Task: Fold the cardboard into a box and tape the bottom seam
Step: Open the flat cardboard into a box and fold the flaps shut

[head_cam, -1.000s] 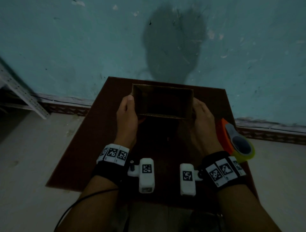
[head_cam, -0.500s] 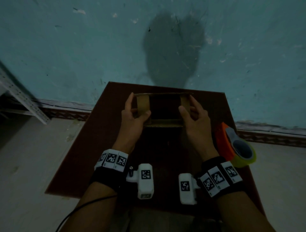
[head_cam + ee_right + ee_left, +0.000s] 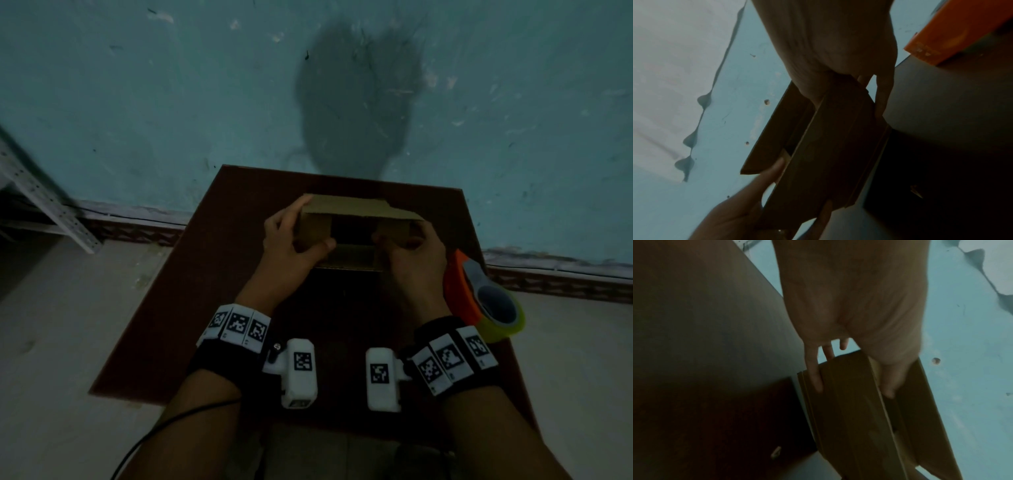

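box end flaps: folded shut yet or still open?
Partly shut. Both short flaps of the box are folded in under the thumbs of the left hand and right hand; a dark gap shows between them, long flaps unfolded.

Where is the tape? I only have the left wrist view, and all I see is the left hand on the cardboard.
Observer: The tape dispenser sits at the right edge of the table, just beside the right hand.
Operator: Is that hand on the box too?
Observer: Yes, it grips the right end of the cardboard box, thumb against the folded end flap.
Operator: Any tape on the box yet?
Observer: None shows in the head view; a dark gap lies open between the two end flaps.
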Demonstrator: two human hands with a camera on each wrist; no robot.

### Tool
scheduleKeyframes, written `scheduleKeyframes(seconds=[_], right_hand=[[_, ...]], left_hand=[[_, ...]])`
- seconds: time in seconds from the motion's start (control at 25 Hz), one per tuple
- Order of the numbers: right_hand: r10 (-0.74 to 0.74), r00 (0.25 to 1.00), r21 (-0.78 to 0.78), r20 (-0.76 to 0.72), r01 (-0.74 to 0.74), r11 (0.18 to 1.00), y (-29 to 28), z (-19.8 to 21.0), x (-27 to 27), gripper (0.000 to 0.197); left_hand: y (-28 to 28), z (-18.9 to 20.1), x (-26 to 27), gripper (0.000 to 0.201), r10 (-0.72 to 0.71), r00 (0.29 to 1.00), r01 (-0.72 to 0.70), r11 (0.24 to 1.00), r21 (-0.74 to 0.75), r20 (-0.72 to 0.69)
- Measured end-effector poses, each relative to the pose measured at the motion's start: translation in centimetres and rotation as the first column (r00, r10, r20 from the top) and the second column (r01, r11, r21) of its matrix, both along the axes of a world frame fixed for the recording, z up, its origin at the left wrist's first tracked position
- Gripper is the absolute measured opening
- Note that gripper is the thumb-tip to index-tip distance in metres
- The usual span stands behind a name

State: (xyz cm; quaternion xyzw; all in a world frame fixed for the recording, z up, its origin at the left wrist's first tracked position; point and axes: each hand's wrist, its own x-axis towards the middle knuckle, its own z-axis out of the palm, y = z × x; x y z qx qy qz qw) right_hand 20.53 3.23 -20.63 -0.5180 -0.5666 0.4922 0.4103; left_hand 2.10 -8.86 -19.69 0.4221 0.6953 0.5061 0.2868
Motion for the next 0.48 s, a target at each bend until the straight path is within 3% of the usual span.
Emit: scheduleKeyframes(seconds=[0.12,0.32,0.48], right_hand=[[0.030,0.999,-0.009,0.029,-0.030,0.999,-0.30,0.31,0.24,0.044],[0.035,0.999,-0.056,0.022,-0.034,0.998,-0.75,0.41,-0.04,0.048],[0.047,0.999,-0.063,0.005,-0.046,0.997,-0.44,0.49,0.25,0.044]], left_hand=[[-0.12,0.16,-0.07,0.101,-0.039,0.999,0.039,0.998,0.051,0.006],[-0.50,0.61,-0.42,0.135,-0.170,0.985,0.169,0.983,0.075,0.013],[-0.79,0.61,-0.82,0.144,-0.273,0.962,0.273,0.960,0.057,-0.017]])
